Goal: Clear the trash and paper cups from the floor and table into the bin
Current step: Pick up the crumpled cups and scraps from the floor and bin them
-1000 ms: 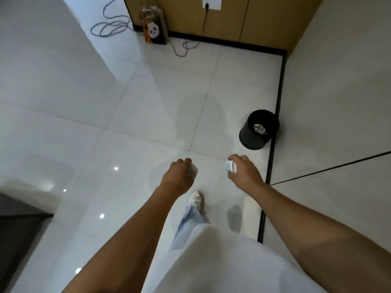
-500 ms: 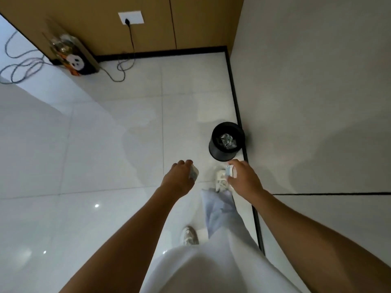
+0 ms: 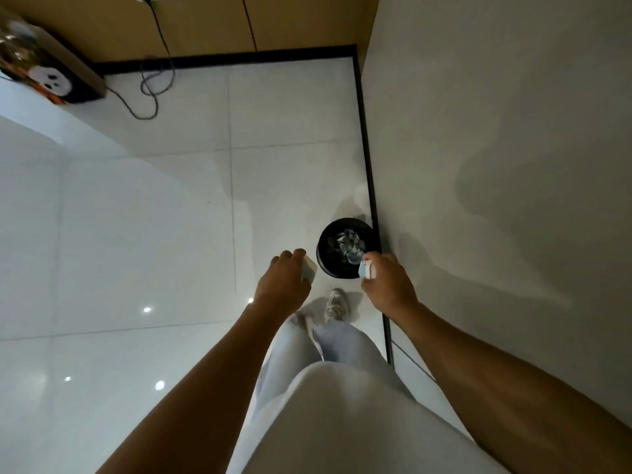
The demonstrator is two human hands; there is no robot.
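Here the person stands on a glossy white tiled floor [image 3: 136, 234], looking down past pale trousers [image 3: 342, 388] at both outstretched arms. The left hand [image 3: 284, 285] is curled around a small pale paper cup [image 3: 309, 270], of which only the rim end shows past the knuckles; the fingers wrap over it and are pressed together, hiding most of the cup. The right hand [image 3: 388, 285] pinches a second small cup [image 3: 365, 269], white with a bluish band, between curled fingers and thumb, its end poking out toward the other hand. Both cups are held in the air, apart from each other, just on the near side of a round black bin [image 3: 325, 258] that stands on the floor against the dark baseboard strip [image 3: 371, 186] of the right-hand wall [image 3: 496, 131]. The right hand's cup overlaps the bin's near rim in this view, while the left hand's cup sits just beside the rim. Crumpled whitish and bluish trash [image 3: 349, 244] already lies inside the bin. One light-coloured shoe [image 3: 337, 304] shows on the tile between the two wrists, near the bin. Far off at the upper left, a decorated bag with a white ghost-like face [image 3: 51, 82] stands by the wooden panelling [image 3: 205, 25], and a dark cable [image 3: 150, 94] loops across the floor near it.
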